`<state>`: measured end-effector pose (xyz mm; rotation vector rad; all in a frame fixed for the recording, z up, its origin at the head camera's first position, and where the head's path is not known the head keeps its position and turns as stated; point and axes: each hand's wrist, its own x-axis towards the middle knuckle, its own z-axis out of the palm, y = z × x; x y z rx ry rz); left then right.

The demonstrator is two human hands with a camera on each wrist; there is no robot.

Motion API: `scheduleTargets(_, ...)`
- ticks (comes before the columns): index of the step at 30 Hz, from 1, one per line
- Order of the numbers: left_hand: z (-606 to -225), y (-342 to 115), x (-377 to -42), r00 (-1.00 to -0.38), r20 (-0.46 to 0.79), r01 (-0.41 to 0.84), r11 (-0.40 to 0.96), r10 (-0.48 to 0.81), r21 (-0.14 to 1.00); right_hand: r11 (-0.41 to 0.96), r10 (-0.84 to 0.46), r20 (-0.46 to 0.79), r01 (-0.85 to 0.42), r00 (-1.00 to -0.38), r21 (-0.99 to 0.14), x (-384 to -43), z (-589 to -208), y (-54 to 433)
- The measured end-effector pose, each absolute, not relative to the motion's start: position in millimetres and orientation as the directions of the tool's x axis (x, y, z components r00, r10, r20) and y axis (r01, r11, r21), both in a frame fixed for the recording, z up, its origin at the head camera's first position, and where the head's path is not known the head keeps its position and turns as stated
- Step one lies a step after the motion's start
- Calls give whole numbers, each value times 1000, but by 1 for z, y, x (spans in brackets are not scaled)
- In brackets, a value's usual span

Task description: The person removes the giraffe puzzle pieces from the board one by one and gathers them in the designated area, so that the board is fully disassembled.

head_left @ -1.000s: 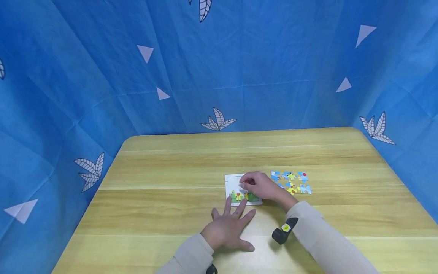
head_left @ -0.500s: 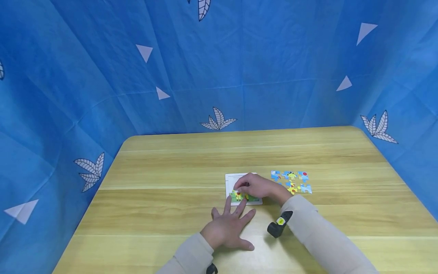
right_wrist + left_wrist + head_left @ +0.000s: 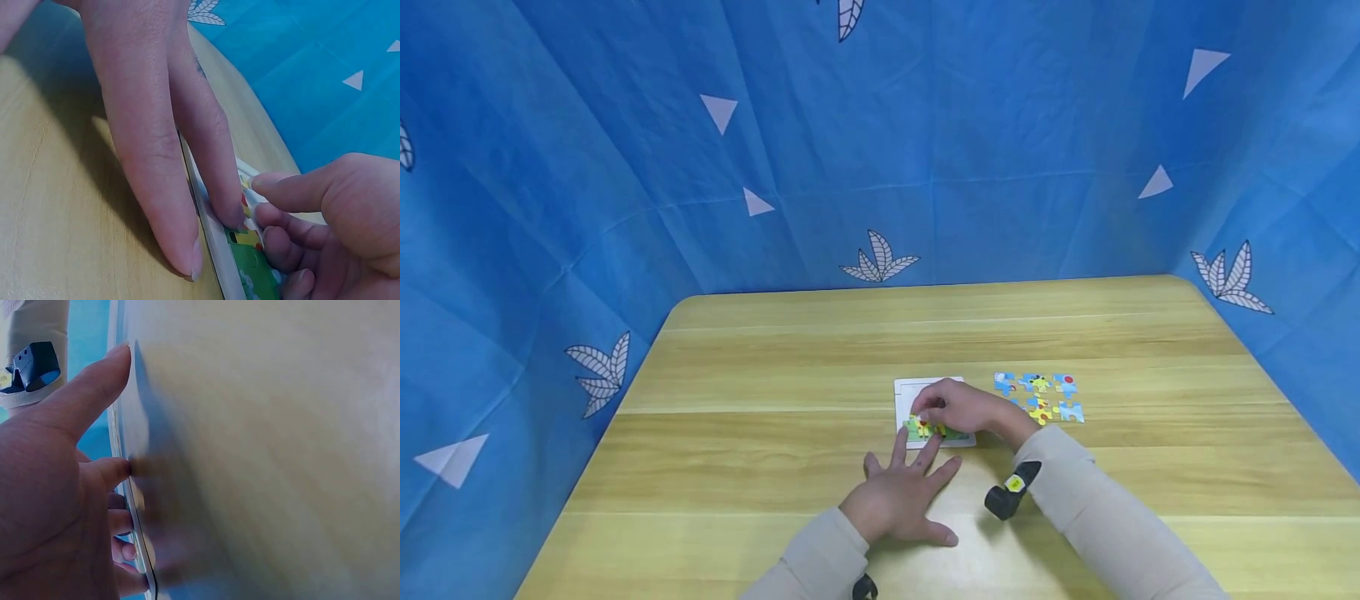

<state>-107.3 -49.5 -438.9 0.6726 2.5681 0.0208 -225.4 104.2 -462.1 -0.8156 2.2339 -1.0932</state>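
A white puzzle tray [image 3: 904, 393] lies flat on the table, its near edge lined with green and yellow jigsaw pieces [image 3: 957, 435]. My left hand [image 3: 895, 500] has its fingers spread, two fingertips over the tray's near rim; in the right wrist view one finger presses by that rim [image 3: 215, 240]. Over the tray, my right hand [image 3: 970, 408] pinches a small yellowish jigsaw piece [image 3: 244, 181] between thumb and curled fingers, right at the top of the placed row. The fingers mostly hide this piece.
Several loose blue and yellow jigsaw pieces [image 3: 1040, 413] lie in two rows to the right of the tray. The wooden table [image 3: 737, 467] ends at a blue patterned curtain [image 3: 1000, 225] behind. A black camera [image 3: 1006, 502] sits on the right wrist.
The right hand has moved a little left and toward the placed row, then stayed there over the last half second. The left hand has kept its place.
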Motion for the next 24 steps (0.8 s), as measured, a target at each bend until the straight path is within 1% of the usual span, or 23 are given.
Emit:
scheduleTargets(8, -438, -50, -107, -761, -451, 460, 878, 466, 130, 476, -699, -180, -262, -692, -840, -224, -462, 104)
scheduleTargets(17, -441, -51, -107, -768, -444, 453, 882, 461, 131, 493, -685, -149, -304, -713, -815, -220, -460, 100)
scheduleTargets(24, -442, -52, -108, -767, -440, 457, 879, 467, 136, 524, -680, -185, -294, -709, -799, -218, -460, 97)
